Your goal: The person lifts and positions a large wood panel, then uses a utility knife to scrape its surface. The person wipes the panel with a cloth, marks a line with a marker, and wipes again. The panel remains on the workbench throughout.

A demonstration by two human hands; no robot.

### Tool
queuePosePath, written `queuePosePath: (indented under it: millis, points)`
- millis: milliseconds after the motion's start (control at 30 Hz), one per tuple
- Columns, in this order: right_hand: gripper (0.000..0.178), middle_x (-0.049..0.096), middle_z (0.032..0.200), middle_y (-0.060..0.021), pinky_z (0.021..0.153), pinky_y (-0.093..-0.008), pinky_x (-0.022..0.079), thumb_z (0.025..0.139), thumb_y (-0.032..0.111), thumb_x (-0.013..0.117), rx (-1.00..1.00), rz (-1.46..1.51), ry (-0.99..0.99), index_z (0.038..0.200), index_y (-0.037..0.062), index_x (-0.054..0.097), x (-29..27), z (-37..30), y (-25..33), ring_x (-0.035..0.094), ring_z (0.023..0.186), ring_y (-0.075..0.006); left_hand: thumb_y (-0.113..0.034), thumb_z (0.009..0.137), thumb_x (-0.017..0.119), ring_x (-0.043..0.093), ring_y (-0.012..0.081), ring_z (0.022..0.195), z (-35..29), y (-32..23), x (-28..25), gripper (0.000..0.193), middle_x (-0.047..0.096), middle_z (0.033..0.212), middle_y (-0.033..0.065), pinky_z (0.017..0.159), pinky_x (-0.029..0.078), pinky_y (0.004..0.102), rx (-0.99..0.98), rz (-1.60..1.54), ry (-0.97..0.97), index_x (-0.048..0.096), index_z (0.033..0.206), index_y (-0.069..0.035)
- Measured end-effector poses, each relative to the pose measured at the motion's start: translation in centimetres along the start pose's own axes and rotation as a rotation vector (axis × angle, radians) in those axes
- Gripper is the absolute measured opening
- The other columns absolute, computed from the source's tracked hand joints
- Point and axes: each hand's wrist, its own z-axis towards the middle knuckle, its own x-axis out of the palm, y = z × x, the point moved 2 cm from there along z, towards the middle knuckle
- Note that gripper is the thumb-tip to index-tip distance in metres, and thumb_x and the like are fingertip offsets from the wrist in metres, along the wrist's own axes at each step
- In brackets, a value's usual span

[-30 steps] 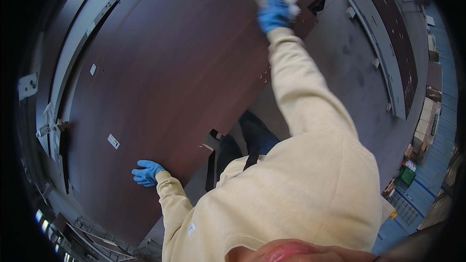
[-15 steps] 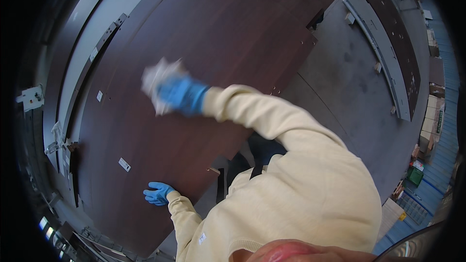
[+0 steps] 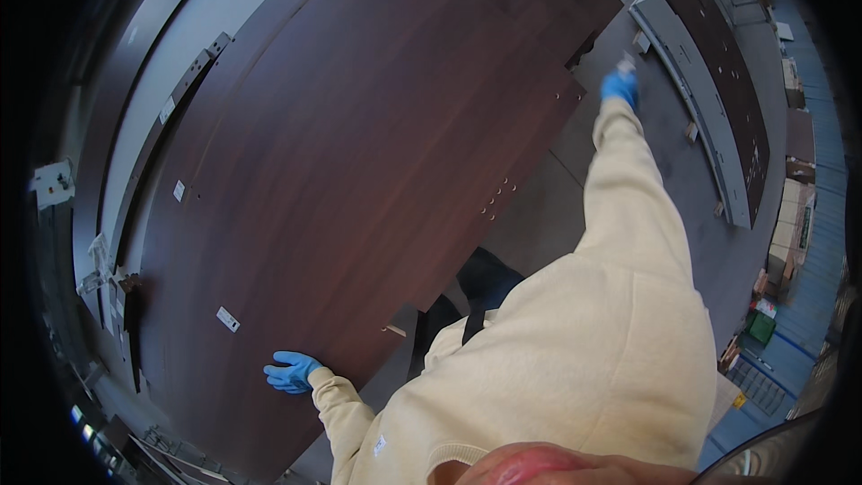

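Observation:
A large dark brown wood-grain panel [image 3: 359, 153] lies in front of me. My left hand [image 3: 292, 372], in a blue glove, rests flat on its near left part with the fingers spread. My right arm is stretched out to the right, past the panel's edge. At its end my right hand [image 3: 620, 87], also blue-gloved, is closed on a crumpled whitish cloth [image 3: 626, 64], of which only a small bit shows beyond the fingers. Two small white labels [image 3: 228, 320] are stuck on the panel. Several small holes or fittings [image 3: 498, 198] run near its right edge.
Long dark boards [image 3: 135, 81] and a grey metal rail [image 3: 184, 99] lie along the left. To the right, a stack of long panels [image 3: 705, 90] rests on small wooden blocks [image 3: 691, 132] above the grey floor. Cartons and a green bin [image 3: 761, 328] line the far right.
My right hand has swung from the middle of the panel to the right, beyond its edge, carrying the cloth. The left hand stays on the panel in nearly the same place.

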Motion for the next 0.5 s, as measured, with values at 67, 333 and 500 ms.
queuePosePath:
  millis: [67,333,500]
  points:
    - [0.036,0.065,0.136,-0.0157,0.107,-0.0458,0.047,0.103,0.027,0.055,-0.017,0.155,-0.160,0.135,0.0137,0.065,-2.0,-0.3,-4.6,0.060,0.126,-0.0351,-0.052,0.103,0.050,0.058,0.0429,0.121,0.2,-1.0,-0.7,0.060,0.062,0.131,0.0241,0.102,0.047,0.0548,-0.067,-0.048,0.214,0.062,0.133,-0.002]
    - [0.047,0.062,0.133,-0.0218,0.106,-0.0478,0.047,0.091,0.011,0.064,-0.788,0.368,-0.286,0.137,0.0015,0.057,-0.1,-9.9,17.8,0.060,0.120,-0.0410,-0.051,0.104,0.050,0.055,0.0442,0.126,0.5,-0.3,-0.7,0.061,0.061,0.136,0.0264,0.107,0.045,0.0542,-0.028,-0.045,0.137,0.062,0.136,0.000]
    - [0.044,0.051,0.149,-0.0151,0.115,-0.0550,0.038,0.089,0.017,0.061,-1.531,0.259,0.039,0.132,0.0103,0.062,10.0,-23.9,34.8,0.045,0.142,-0.0379,-0.051,0.103,0.051,0.054,0.0456,0.129,0.6,-0.3,0.1,0.062,0.062,0.136,0.0277,0.108,0.044,0.0554,0.016,-0.070,0.092,0.062,0.135,0.001]
